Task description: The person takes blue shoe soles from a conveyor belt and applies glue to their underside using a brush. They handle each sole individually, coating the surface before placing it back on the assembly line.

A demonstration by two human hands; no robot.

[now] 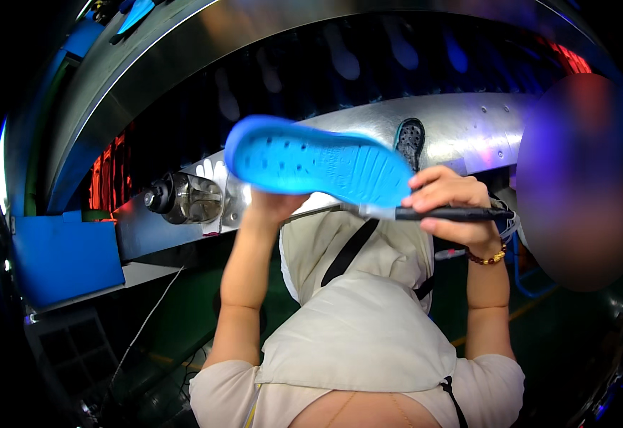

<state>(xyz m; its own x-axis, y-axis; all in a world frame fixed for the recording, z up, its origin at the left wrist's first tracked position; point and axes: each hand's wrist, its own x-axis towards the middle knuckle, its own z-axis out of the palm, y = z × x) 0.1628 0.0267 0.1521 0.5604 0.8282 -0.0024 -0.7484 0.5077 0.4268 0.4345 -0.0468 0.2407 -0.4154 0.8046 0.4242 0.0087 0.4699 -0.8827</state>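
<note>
A bright blue shoe sole (318,164) with small square holes and ridges is held up in front of my body. My left hand (279,204) grips it from below near its left half; most of its fingers are hidden behind it. My right hand (457,203) is closed around a slim black-handled tool (461,213) whose pale, flat tip points left along the sole's lower edge. Fingertips of this hand are also close to the sole's right end; whether they press on it I cannot tell.
A metal ledge (461,121) carries a dark perforated sole (410,139), a clear bottle with black lid (190,197) and a white glove (212,172). Beyond, several soles lie on a dark conveyor (297,71). A blue box (65,253) stands left; a blurred shape (586,185) is at right.
</note>
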